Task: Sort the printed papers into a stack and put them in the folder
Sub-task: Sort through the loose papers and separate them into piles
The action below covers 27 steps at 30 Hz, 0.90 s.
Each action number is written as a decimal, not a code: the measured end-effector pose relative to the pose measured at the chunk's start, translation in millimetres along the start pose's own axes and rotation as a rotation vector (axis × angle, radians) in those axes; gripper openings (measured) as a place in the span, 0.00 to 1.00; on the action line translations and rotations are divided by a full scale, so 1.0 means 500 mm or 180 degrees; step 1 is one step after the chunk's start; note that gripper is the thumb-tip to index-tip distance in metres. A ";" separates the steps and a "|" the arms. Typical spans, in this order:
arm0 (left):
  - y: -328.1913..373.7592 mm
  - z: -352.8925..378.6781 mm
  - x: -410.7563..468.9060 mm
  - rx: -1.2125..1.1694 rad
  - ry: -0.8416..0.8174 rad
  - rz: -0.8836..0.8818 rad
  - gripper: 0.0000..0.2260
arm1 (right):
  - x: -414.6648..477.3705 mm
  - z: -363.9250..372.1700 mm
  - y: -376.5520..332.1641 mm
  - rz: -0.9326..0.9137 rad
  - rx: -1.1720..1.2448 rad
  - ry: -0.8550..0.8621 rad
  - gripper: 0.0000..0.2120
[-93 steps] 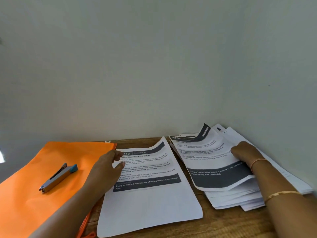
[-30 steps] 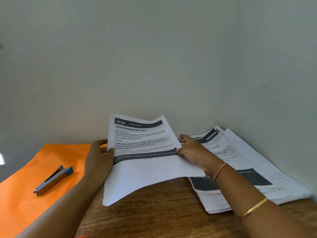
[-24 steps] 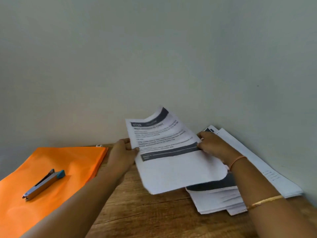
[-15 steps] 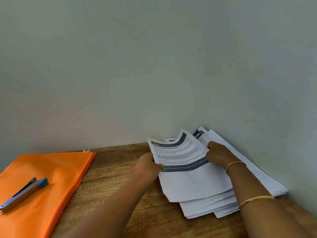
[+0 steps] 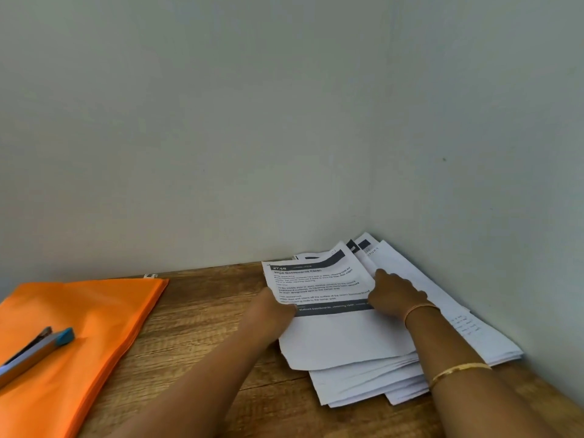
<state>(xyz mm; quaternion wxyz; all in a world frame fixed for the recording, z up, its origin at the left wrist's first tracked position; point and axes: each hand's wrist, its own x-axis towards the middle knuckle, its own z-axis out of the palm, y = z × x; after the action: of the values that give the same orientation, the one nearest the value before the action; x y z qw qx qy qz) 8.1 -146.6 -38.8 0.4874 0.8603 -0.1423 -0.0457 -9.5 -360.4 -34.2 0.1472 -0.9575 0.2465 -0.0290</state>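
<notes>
The top sheet lies on the pile of papers in the far corner of the counter. The left hand pinches the sheet's left edge and the right hand grips its right edge. Well left of the pile lies the orange folder, with a stapler on top of it.

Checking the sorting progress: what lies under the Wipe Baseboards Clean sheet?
An uneven pile of printed papers, edges fanned out on the wooden table. That sheet covers most of their print.
</notes>
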 end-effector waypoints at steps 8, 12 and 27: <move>-0.022 -0.044 0.011 -0.1029 0.0163 -0.0884 0.07 | 0.006 0.005 -0.031 -0.0242 0.0932 0.0012 0.11; -0.024 -0.060 0.013 -0.1121 0.0085 -0.1042 0.07 | 0.006 0.006 -0.038 -0.0081 0.1677 0.0076 0.09; -0.041 -0.125 -0.015 -0.1346 0.0686 -0.0450 0.13 | -0.022 0.007 -0.115 -0.0165 0.2937 -0.0304 0.13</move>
<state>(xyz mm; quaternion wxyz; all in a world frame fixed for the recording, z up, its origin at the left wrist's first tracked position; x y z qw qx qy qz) 18.7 -83.1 -24.0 0.6645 0.7469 -0.0162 -0.0165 7.9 -306.1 -20.6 0.5682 -0.7980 0.1768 -0.0952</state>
